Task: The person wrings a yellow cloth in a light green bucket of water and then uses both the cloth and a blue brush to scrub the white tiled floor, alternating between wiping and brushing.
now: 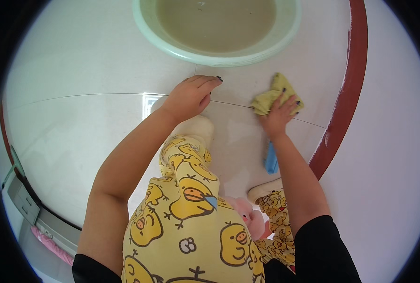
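My right hand [279,118] lies spread on a folded yellow-green cloth [282,86], pressing it against the pale tiled floor [234,131]. Under the right forearm a blue plastic object [272,161], perhaps a scrubbing brush, rests on the tiles, partly hidden by the arm. My left hand [194,97] hangs empty in front of my knee, fingers loosely bent and the thumb slightly apart; its palm is turned from view. Just beyond both hands stands a light green plastic basin [217,61] holding cloudy brownish water [215,26]. The top of the basin runs out of view.
A red-brown skirting board [358,70] curves along the white wall [390,116] at right. My legs, in yellow patterned trousers [196,208], fill the lower middle. A pink plush item [249,217] sits between them. Grey furniture [22,201] and a pink bundle [51,244] are at lower left.
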A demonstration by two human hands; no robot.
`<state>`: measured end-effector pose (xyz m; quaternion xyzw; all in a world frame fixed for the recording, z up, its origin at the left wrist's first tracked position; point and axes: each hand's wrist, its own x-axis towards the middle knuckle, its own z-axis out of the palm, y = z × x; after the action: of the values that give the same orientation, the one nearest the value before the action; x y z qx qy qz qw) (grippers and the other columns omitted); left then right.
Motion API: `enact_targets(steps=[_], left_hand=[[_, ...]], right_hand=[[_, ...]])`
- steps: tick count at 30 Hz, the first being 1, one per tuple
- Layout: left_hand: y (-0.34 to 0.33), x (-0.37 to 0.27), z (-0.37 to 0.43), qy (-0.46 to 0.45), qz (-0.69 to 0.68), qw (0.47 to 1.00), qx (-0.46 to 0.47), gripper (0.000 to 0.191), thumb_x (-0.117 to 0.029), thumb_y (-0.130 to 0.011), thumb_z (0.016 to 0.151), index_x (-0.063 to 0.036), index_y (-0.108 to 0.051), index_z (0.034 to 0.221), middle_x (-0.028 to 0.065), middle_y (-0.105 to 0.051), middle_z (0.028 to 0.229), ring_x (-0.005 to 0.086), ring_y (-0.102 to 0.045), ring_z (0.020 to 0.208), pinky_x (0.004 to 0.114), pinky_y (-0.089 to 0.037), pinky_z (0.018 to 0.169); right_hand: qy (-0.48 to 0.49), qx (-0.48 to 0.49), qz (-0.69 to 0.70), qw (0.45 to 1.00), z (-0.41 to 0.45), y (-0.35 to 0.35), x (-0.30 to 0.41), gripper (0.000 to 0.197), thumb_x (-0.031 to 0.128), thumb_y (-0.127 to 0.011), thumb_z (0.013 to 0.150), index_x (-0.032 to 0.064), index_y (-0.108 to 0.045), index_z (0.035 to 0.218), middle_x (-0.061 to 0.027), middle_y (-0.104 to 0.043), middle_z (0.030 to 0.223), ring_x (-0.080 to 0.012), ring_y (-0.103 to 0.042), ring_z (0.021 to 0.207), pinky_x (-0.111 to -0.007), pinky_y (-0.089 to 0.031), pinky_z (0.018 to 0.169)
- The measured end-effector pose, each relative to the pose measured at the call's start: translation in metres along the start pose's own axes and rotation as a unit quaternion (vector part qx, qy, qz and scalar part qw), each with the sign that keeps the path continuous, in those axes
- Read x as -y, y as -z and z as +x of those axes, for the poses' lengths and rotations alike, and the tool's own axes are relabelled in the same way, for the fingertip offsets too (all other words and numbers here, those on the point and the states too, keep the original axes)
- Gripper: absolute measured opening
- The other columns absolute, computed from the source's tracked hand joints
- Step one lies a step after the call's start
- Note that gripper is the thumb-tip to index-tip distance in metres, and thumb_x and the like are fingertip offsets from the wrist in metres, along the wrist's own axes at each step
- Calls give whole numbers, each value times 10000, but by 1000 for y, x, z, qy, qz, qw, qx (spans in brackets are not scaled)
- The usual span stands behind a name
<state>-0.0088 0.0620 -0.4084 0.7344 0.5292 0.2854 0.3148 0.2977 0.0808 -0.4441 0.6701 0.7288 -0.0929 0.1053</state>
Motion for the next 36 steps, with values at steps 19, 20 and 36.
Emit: enact_targets(steps=[19,20,36], left_hand=[[-34,-21,33,-67,62,994,56,567,-209,-643,728,-48,-452,1237,145,-371,1355,310,-369,1232,443,-277,1036],[-40,-22,33,-68,61,994,54,567,-209,-643,728,-48,-452,1237,145,-371,1355,310,-369,1232,443,-277,1036],[-63,-8,24,-16,163,974,157,821,-555,-566,736,-164,-270,1394,4,-208,1469,175,-171,1355,413,-109,1109]], right_hand=[[227,70,-45,970,10,65,29,752,376,-674,738,211,-320,1380,-122,-111,1486,-334,-164,1348,-618,-110,1024],[218,87,-35,971,8,60,33,753,374,-680,731,201,-329,1374,-128,-107,1485,-339,-159,1348,-613,-112,1028],[187,77,29,979,3,49,72,619,325,-610,797,116,-375,1330,-113,-181,1469,-309,-180,1348,-573,-128,1044]])
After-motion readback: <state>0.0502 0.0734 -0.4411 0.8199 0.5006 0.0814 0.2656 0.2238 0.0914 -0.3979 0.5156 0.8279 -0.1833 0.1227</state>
